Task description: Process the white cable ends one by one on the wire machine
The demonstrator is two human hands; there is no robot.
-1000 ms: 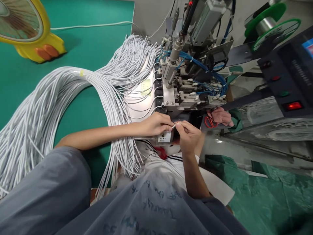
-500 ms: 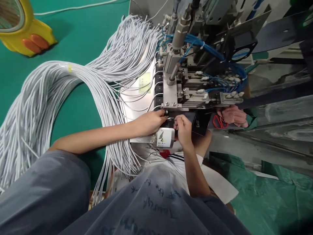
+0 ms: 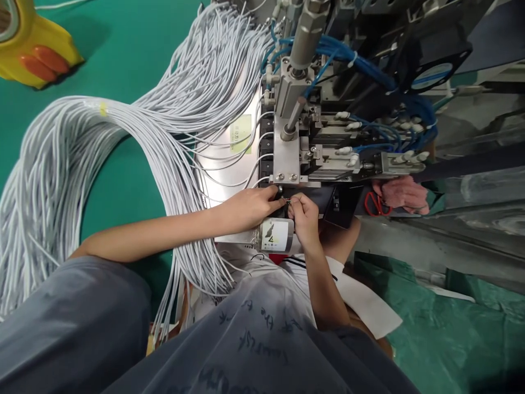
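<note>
A large bundle of thin white cables (image 3: 102, 158) arcs over the green mat (image 3: 123, 49) toward a metal machine (image 3: 299, 137). My left hand (image 3: 250, 205) and my right hand (image 3: 304, 216) meet just under the machine's steel block (image 3: 287, 158). Both pinch the end of one white cable, whose tip (image 3: 288, 202) sits at the machine's opening. A small cylinder with a warning label (image 3: 274, 234) lies right below my fingers.
Blue air hoses (image 3: 369, 71) loop over the machine's top. Red-handled scissors (image 3: 372, 203) and a pink cloth (image 3: 404, 194) lie to the right. A yellow duck-shaped fan (image 3: 33, 52) stands at the far left. Green plastic sheeting (image 3: 451, 328) covers the lower right.
Both hands have moved the cable end up from above the labelled cylinder to the machine's opening. The view has shifted closer to the machine.
</note>
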